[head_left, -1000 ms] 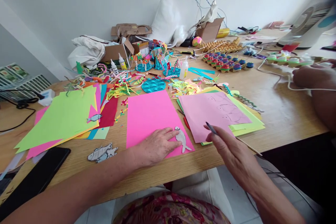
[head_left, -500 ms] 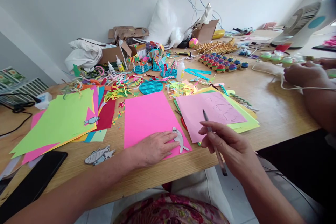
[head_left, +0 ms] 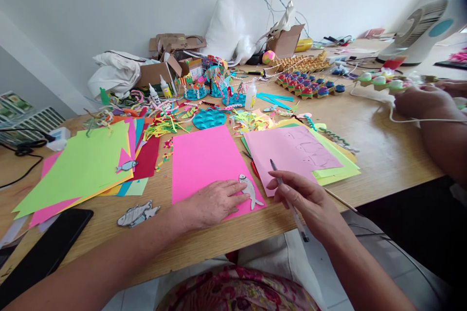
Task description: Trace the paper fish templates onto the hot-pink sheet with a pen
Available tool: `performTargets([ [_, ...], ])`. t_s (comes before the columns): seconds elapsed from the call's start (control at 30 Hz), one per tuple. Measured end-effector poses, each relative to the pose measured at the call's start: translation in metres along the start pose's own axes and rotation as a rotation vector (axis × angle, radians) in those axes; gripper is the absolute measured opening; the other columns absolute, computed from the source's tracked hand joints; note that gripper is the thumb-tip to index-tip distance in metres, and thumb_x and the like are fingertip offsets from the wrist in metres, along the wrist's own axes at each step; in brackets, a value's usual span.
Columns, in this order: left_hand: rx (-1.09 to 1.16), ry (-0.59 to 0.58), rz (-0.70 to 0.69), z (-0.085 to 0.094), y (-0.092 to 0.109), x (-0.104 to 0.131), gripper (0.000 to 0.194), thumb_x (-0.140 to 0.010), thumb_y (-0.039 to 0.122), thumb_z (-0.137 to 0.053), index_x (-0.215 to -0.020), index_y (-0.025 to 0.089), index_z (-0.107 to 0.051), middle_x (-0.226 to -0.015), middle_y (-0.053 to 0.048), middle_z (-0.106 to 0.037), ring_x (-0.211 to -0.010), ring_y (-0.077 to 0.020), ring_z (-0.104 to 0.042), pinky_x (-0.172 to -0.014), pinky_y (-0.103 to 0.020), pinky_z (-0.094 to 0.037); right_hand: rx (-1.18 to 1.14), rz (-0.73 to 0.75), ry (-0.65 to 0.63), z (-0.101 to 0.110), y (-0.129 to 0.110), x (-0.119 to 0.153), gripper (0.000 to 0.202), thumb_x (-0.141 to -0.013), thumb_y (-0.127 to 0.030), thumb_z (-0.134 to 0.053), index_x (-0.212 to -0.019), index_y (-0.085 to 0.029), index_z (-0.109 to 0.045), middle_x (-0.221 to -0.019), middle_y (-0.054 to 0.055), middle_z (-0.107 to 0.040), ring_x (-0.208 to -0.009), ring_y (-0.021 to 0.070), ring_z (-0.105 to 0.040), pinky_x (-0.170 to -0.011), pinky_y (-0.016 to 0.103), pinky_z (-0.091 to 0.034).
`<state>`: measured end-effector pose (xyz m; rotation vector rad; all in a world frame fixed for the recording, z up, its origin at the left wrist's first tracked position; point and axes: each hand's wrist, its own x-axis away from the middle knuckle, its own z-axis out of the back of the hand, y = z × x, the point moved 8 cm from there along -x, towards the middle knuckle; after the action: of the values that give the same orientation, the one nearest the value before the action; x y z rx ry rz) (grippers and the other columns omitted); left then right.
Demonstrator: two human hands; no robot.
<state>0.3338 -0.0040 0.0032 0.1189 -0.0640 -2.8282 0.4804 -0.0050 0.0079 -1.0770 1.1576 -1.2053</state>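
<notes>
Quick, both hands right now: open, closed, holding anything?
Left hand: open, laid on the bright pink sheet, fingertips at the gray fish cutout.
Right hand: closed around a pen.

Lt is bright & soft, w/ sheen on tbl (head_left: 394,153), edges warped.

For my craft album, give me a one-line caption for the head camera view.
Left hand on bright pink paper, touching a fish cutout; right hand holding a pen.
</notes>
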Motion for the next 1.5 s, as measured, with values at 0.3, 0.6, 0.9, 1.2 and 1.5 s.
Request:
performTargets([
  [0.3, -0.002, 0.048, -0.015, 0.001, 0.000, 0.000, 0.033, -0.094, 0.017, -0.029, -0.119, 0.011, -0.050, -0.130, -0.014, -0.046, -0.121, -0.0206, -0.042, -0.102, -0.034, -0.035, 0.010, -0.037, -0.027, -0.006, 0.013, 0.006, 0.032, -0.077, -0.040, -0.059, -0.102, -0.021, -0.063, -0.087, 0.005, -0.068, -0.077, 0.0176, -0.064, -0.071, 0.030, -0.051],
  [0.6, -0.014, 0.014, 0.033, -0.001, -0.002, 0.000, 0.033, -0.093, 0.022, -0.035, -0.124, 0.020, -0.046, -0.130, -0.012, -0.045, -0.118, -0.0226, -0.044, -0.096, -0.036, -0.040, -0.187, 0.040, -0.039, 0.004, 0.001, 0.007, 0.025, -0.081, -0.031, -0.051, -0.101, -0.023, -0.064, -0.085, 0.006, -0.067, -0.072, 0.0164, -0.060, -0.058, 0.026, -0.047],
  [0.9, -0.018, -0.005, 0.059, -0.005, -0.001, 0.000, 0.033, -0.090, 0.027, -0.043, -0.122, 0.022, -0.048, -0.131, -0.014, -0.043, -0.119, -0.0261, -0.043, -0.095, -0.039, -0.041, -0.196, 0.049, -0.035, 0.005, 0.018, 0.003, 0.024, -0.075, -0.026, -0.058, -0.100, -0.024, -0.061, -0.083, 0.004, -0.066, -0.075, 0.0167, -0.061, -0.066, 0.029, -0.048],
  [1.2, -0.024, -0.021, 0.059, -0.002, 0.001, -0.001, 0.036, -0.088, 0.027, -0.048, -0.123, 0.020, -0.047, -0.132, -0.014, -0.043, -0.121, -0.0269, -0.041, -0.096, -0.040, -0.040, 0.592, 0.336, -0.019, -0.007, -0.005, 0.015, 0.016, -0.078, -0.013, -0.052, -0.090, -0.021, -0.059, -0.079, 0.002, -0.065, -0.072, 0.0144, -0.060, -0.063, 0.025, -0.046],
  [1.5, -0.037, 0.013, 0.052, -0.003, 0.000, 0.000, 0.036, -0.089, 0.028, -0.046, -0.124, 0.021, -0.046, -0.131, -0.015, -0.044, -0.120, -0.0267, -0.042, -0.095, -0.039, -0.040, 0.818, 0.504, -0.050, -0.029, -0.008, 0.021, 0.020, -0.082, -0.008, -0.043, -0.089, -0.018, -0.058, -0.075, 0.005, -0.065, -0.071, 0.0162, -0.061, -0.060, 0.025, -0.048],
])
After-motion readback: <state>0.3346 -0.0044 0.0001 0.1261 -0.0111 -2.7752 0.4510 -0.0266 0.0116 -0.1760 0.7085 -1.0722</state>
